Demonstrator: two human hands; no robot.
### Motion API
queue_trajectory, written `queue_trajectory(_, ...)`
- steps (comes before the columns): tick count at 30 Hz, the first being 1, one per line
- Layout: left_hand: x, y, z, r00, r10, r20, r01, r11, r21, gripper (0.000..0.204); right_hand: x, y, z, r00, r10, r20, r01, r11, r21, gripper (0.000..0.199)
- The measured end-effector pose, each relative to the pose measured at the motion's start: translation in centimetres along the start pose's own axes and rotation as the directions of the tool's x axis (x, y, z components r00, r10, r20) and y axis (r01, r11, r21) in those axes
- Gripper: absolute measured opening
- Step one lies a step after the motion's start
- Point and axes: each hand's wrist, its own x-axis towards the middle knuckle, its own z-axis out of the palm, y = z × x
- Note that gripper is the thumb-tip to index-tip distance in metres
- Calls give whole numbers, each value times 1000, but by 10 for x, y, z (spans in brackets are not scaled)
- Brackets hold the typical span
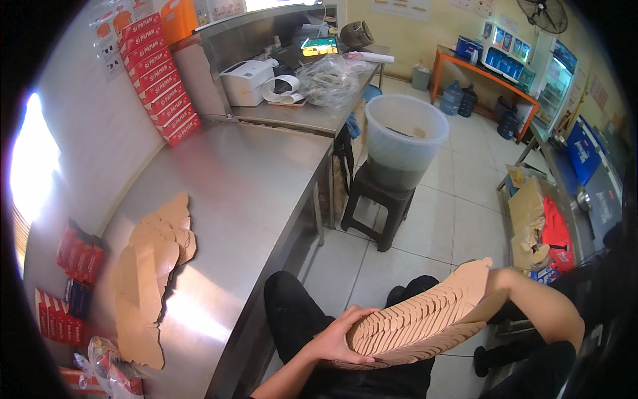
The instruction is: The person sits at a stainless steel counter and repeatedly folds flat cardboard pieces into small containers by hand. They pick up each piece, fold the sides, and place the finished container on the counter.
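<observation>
A thick stack of brown die-cut cardboard blanks (419, 312) lies across my lap, its many layered edges fanned out. My left hand (342, 339) grips the near left end, thumb along the lower side and fingers over the top edge. At the far right end, my right hand (495, 284) reaches behind the stack. Only its wrist side shows; the fingers are hidden by the cardboard. On the steel table to my left lies a spread pile of similar flat cardboard pieces (143, 272), apart from both hands.
The steel table (246, 166) carries a tall stack of red boxes (159, 80), smaller red packs (80, 253) and a plastic bag (109, 366). Behind stands a white printer (246, 83). A translucent tub (405, 139) sits on a black stool (379, 206). Blue water bottles (452, 98) stand farther back.
</observation>
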Motion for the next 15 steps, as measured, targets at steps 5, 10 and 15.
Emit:
queue_trajectory(5, 2, 0, 0, 999, 35, -5, -35, 999, -39, 106, -26, -19, -19, 999, 53, -7, -53, 994, -91, 50)
queue_trajectory(10, 1, -7, -1, 998, 55, -23, -57, 996, -70, 106, -22, -22, -15, 999, 50, -3, -50, 994, -97, 50)
queue_trajectory(15, -1, -7, -3, 1000, 11, -16, -13, 995, -99, 106, -17, -19, -9, 999, 37, 10, -36, 995, -97, 50)
